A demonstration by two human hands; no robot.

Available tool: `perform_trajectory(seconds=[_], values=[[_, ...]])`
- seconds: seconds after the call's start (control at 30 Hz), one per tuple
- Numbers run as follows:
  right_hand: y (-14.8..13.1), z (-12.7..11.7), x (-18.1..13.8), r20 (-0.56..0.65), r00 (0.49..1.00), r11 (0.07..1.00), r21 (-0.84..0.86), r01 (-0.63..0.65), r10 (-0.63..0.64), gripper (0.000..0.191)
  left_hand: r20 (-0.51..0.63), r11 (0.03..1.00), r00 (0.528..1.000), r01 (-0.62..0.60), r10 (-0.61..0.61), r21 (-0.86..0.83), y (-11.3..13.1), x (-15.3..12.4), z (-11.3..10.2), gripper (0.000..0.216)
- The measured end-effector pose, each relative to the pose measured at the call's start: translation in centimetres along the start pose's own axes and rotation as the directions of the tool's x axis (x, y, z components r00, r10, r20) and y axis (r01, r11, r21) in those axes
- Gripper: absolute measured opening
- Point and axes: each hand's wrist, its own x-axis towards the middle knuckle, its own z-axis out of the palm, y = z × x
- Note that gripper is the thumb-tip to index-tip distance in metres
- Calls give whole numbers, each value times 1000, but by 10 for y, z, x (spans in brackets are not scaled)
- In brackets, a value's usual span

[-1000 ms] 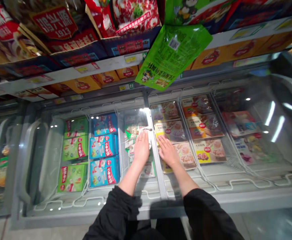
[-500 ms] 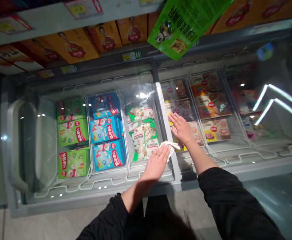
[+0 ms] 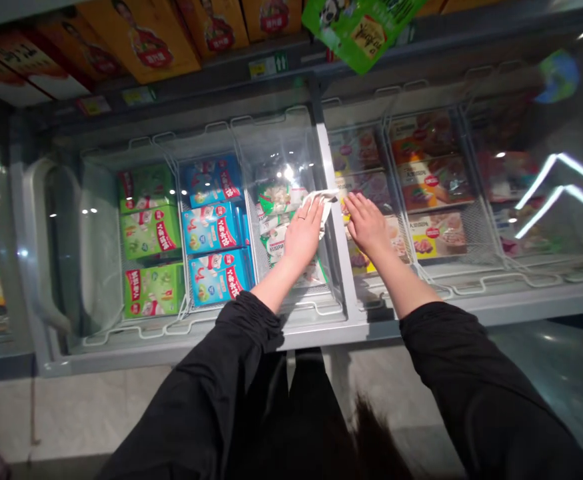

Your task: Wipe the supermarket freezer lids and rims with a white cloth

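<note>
My left hand (image 3: 303, 233) lies flat on the glass lid (image 3: 276, 153) of a chest freezer, pressing a white cloth (image 3: 324, 202) against it near the grey centre divider (image 3: 340, 240). Its fingers are stretched out over the cloth. My right hand (image 3: 368, 223) rests flat and spread on the neighbouring glass lid, just right of the divider, holding nothing. Under the glass below my left hand sit green-and-white frozen food bags (image 3: 276, 197).
Blue boxes (image 3: 214, 227) and green boxes (image 3: 148, 230) fill wire baskets on the left, orange and yellow packs (image 3: 434, 180) on the right. A grey lid handle (image 3: 38, 247) is at far left. Yellow cartons (image 3: 141, 37) and a hanging green bag (image 3: 361, 23) sit above.
My left hand slid the cloth from the lid's near edge up and away along the divider. My right hand stayed flat on the right lid. The camera tilted down.
</note>
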Motion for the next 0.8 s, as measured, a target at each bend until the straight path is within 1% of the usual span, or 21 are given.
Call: perform_trajectory(seconds=[0.03, 0.1, 0.2, 0.27, 0.3, 0.37, 0.47, 0.53, 0.6, 0.67, 0.7, 0.77, 0.8], values=[[-7, 0, -8, -12, 999, 999, 18, -44, 44, 65, 27, 1000, 1000, -12, 12, -17, 13, -21, 6, 62], [-26, 1, -32, -34, 989, 988, 70, -139, 142, 64, 94, 997, 994, -53, 59, -61, 40, -73, 18, 64], [-64, 6, -83, -33, 961, 952, 151, -267, 275, 69, 153, 993, 984, -80, 93, -92, 74, -149, 36, 62], [-89, 12, -119, -35, 933, 918, 194, -345, 358, 74, 196, 990, 974, -94, 113, -103, 86, -184, 44, 60], [-100, 16, -137, -43, 917, 899, 217, -380, 397, 76, 215, 989, 969, -98, 119, -108, 89, -195, 47, 59], [-118, 23, -170, -59, 887, 865, 262, -428, 457, 79, 242, 986, 961, -104, 133, -127, 93, -202, 52, 57], [-136, 29, -209, -50, 867, 838, 290, -462, 495, 79, 256, 979, 955, -112, 153, -168, 99, -191, 56, 54], [-141, 30, -226, -26, 863, 828, 298, -474, 504, 76, 257, 977, 954, -111, 155, -181, 105, -181, 58, 53], [-143, 27, -234, 10, 870, 819, 334, -467, 493, 74, 265, 978, 954, -95, 143, -184, 109, -180, 57, 54], [-142, 23, -235, 51, 888, 813, 380, -441, 457, 73, 284, 980, 950, -75, 126, -185, 106, -190, 51, 57], [-143, 20, -233, 69, 898, 814, 397, -424, 434, 73, 296, 981, 948, -62, 115, -182, 100, -200, 47, 61], [-145, 17, -227, 103, 917, 821, 416, -392, 386, 74, 318, 986, 945, -22, 74, -165, 80, -225, 34, 70], [-148, 16, -223, 119, 924, 824, 422, -378, 363, 74, 329, 988, 944, 19, 32, -151, 67, -241, 27, 74]])
